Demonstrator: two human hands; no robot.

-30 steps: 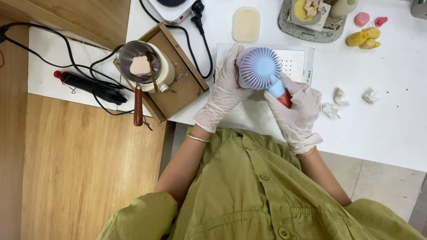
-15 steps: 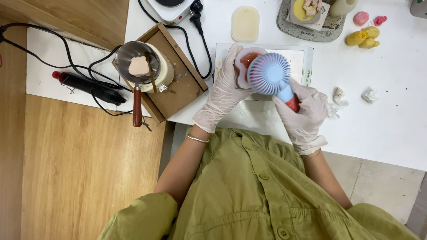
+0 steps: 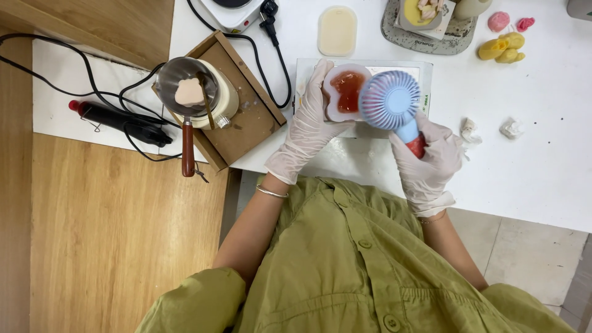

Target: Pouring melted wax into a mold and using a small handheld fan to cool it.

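Beside the mould (image 3: 345, 92) in the left grip (image 3: 308, 123), the right grip (image 3: 428, 154) clasps a fan (image 3: 390, 100).

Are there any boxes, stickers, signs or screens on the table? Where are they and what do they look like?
No boxes, signs or lit screens.
Small label: a narrow dark strip on the right edge of the flat white tray, beside the blue handheld fan held by the right hand. Too small to make out.
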